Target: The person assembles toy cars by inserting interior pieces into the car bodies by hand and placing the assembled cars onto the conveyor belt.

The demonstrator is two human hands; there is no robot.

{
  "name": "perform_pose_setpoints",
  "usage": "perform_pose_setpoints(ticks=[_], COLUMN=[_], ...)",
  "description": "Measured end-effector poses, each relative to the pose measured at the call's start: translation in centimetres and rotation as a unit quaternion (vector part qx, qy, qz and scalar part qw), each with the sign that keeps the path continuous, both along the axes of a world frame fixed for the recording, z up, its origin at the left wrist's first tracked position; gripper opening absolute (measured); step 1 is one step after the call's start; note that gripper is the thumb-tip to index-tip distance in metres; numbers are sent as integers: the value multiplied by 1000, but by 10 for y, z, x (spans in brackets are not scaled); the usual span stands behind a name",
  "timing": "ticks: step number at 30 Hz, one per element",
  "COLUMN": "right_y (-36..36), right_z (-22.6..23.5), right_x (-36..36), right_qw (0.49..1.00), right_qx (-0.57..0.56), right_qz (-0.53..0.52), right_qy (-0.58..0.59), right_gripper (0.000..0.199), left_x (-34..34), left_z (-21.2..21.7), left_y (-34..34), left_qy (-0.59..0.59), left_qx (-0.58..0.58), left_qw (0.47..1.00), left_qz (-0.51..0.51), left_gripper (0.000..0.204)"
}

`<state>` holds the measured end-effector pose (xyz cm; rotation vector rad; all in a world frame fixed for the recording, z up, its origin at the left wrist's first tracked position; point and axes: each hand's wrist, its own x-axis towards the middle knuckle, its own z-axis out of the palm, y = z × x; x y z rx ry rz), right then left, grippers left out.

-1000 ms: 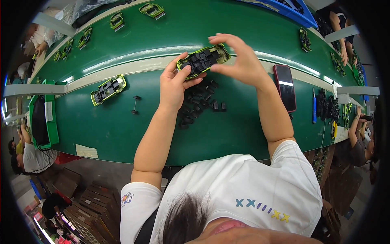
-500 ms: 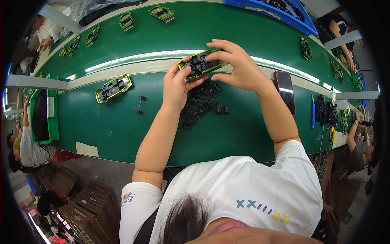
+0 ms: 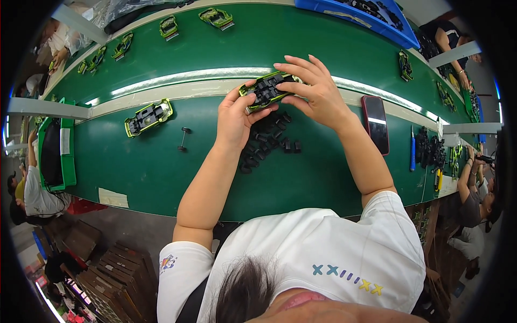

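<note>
My left hand grips the left end of a green toy car body, its black underside turned up. At the car's right end, the thumb and a finger of my right hand press on it. The other right fingers stretch out above it. Whether a small part sits under those fingertips is hidden. Below the car lies a loose pile of small black plastic parts. To the left, a second toy car body rests underside up, with a wheel axle beside it.
A phone lies right of my hands, near a blue-handled tool and black parts. At the left edge stands a green bin. Several car bodies sit on the far strip, beside a blue crate. People work at both sides.
My right hand has come down and closer onto the car, its thumb and finger now touching it. The car in my left hand has shifted slightly.
</note>
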<state>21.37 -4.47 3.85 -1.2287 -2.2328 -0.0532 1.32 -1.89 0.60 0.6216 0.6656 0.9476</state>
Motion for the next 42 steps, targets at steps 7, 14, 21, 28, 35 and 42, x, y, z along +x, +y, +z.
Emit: perform_pose_setpoints(ticks=[7, 14, 21, 28, 35, 42], right_y=[5, 27, 54, 120, 136, 137], right_z=[-4, 0, 7, 12, -8, 28], right_x=[-7, -23, -34, 106, 226, 164], right_qw=[986, 879, 875, 840, 754, 736], right_qx=[16, -322, -336, -307, -321, -311], right_qz=[-38, -272, -319, -447, -570, -566], right_qy=[160, 223, 138, -22, -58, -203], right_gripper=[34, 89, 95, 90, 93, 89], left_x=[0, 9, 20, 7, -1, -20], left_z=[-2, -5, -17, -4, -22, -18], left_y=[3, -3, -13, -6, 13, 27], left_qy=[-15, 19, 76, 101, 106, 136], left_qx=[5, 75, 198, 145, 132, 94], left_qw=[1000, 995, 977, 983, 980, 979], left_qz=[21, 61, 33, 55, 110, 123], left_gripper=[32, 41, 62, 64, 38, 25])
